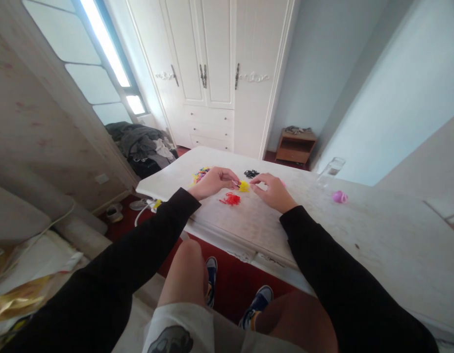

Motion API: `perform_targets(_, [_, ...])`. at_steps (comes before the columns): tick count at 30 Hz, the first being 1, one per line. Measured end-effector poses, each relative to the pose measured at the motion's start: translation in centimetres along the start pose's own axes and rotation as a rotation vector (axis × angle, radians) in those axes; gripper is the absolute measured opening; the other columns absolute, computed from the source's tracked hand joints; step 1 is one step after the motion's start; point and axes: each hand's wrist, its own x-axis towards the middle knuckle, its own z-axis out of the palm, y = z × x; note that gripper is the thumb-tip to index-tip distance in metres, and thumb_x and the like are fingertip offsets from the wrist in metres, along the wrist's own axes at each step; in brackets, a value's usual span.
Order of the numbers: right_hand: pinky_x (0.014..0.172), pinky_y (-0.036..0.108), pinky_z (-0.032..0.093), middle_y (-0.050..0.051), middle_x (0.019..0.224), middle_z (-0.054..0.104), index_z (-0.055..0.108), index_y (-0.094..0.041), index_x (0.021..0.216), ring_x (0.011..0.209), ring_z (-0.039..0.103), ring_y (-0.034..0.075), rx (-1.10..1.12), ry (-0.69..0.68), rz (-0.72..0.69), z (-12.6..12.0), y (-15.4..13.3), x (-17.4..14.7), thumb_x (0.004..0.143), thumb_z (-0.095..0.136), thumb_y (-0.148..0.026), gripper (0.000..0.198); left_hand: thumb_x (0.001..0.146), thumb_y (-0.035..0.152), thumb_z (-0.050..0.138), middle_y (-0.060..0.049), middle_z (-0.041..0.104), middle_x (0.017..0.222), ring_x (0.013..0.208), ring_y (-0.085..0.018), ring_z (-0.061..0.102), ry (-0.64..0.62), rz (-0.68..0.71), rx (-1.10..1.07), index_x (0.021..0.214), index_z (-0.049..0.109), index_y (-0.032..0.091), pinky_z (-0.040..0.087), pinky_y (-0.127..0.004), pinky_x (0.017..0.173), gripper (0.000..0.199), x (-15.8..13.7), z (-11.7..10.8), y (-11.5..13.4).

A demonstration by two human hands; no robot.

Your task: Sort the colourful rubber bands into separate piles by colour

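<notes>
My left hand is above the white table with thumb and fingertips closed in a pinch. A small dark bit shows at its fingertips, too small to name. My right hand is pinched as well, and whatever it grips is hidden. Between the two sits a yellow pile of small thin pieces that look like rubber bands. Nearer to me lies a red pile of the same sort. A black pile is just behind the hands. My left hand partly covers a mixed-colour pile.
On the right of the white table are a purple-pink object and a clear glass jar. A bit of pink shows behind my right hand. Beyond stand a white wardrobe, a small wooden cabinet and heaped clothes.
</notes>
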Motion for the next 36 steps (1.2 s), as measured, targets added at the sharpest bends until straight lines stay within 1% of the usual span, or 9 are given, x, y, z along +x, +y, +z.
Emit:
perform_targets(5, [0.072,0.03,0.052,0.004,0.087,0.078,0.075,-0.019,0.092,0.079,0.07,0.019,0.181,0.116,0.102,0.1,0.5,0.1,0.086,0.071,-0.033,0.016,0.07,0.038,0.093,-0.009,0.08,0.085,0.077,-0.018,0.074,-0.074,0.033,-0.062,0.087,0.074,0.011,0.058,-0.031,0.076,0.037,4.1,2.3,0.5])
perform_targets(9, [0.068,0.03,0.052,0.003,0.08,0.076,0.074,-0.019,0.088,0.072,0.068,0.018,0.21,0.27,0.15,-0.5,1.2,0.2,0.087,0.071,-0.034,0.015,0.068,0.039,0.094,-0.006,0.077,0.074,0.066,-0.013,0.07,-0.189,0.032,-0.112,0.084,0.071,0.012,0.055,-0.026,0.068,0.039,8.0,3.3,0.5])
perform_targets(14, [0.07,0.032,0.052,0.006,0.083,0.078,0.078,-0.02,0.084,0.075,0.07,0.02,0.206,0.362,0.181,-1.2,2.0,0.3,0.091,0.07,-0.037,0.02,0.069,0.041,0.094,-0.008,0.079,0.077,0.069,-0.015,0.073,-0.338,0.006,-0.162,0.091,0.069,0.013,0.056,-0.025,0.068,0.043,11.5,3.5,-0.7])
perform_targets(18, [0.07,0.032,0.052,0.006,0.081,0.078,0.079,-0.02,0.081,0.074,0.069,0.02,0.235,0.401,0.228,-1.3,2.8,0.5,0.088,0.071,-0.035,0.019,0.069,0.04,0.094,-0.01,0.08,0.082,0.075,-0.018,0.077,-0.383,0.003,-0.173,0.095,0.07,0.015,0.058,-0.028,0.072,0.044,12.2,2.9,-1.8])
perform_targets(21, [0.069,0.032,0.052,0.005,0.076,0.076,0.076,-0.019,0.075,0.07,0.066,0.019,0.175,0.45,0.292,-1.6,3.5,0.9,0.085,0.069,-0.035,0.02,0.065,0.036,0.096,-0.01,0.081,0.086,0.078,-0.02,0.078,-0.31,0.028,-0.153,0.095,0.07,0.015,0.06,-0.031,0.075,0.045,12.1,1.9,-2.4])
perform_targets(24, [0.068,0.032,0.051,0.006,0.076,0.076,0.075,-0.019,0.075,0.07,0.066,0.019,0.041,0.494,0.323,-2.5,4.9,1.0,0.084,0.066,-0.033,0.019,0.061,0.037,0.097,-0.009,0.08,0.084,0.082,-0.022,0.078,-0.109,0.097,-0.089,0.087,0.07,0.015,0.062,-0.035,0.08,0.043,12.1,0.7,-3.2])
perform_targets(28, [0.073,0.033,0.051,0.007,0.081,0.077,0.076,-0.018,0.076,0.071,0.066,0.02,-0.109,0.453,0.369,-3.9,7.3,0.2,0.08,0.065,-0.029,0.017,0.062,0.041,0.095,-0.009,0.078,0.084,0.085,-0.024,0.078,0.105,0.182,0.021,0.078,0.069,0.015,0.062,-0.037,0.084,0.04,12.5,-0.3,-4.4])
perform_targets(31, [0.072,0.033,0.05,0.007,0.075,0.077,0.075,-0.018,0.073,0.071,0.066,0.02,-0.14,0.398,0.436,-4.6,8.5,-0.4,0.077,0.065,-0.025,0.013,0.063,0.041,0.092,-0.009,0.077,0.084,0.086,-0.025,0.078,0.133,0.178,0.059,0.076,0.069,0.015,0.061,-0.034,0.079,0.038,12.6,-0.3,-5.2])
perform_targets(36, [0.067,0.032,0.046,0.007,0.07,0.074,0.071,-0.018,0.067,0.069,0.065,0.02,-0.123,0.39,0.437,-4.1,9.0,-0.6,0.08,0.067,-0.034,0.021,0.064,0.038,0.09,-0.008,0.075,0.083,0.082,-0.024,0.077,0.126,0.164,0.149,0.078,0.068,0.015,0.058,-0.03,0.071,0.035,12.5,-0.4,-5.6])
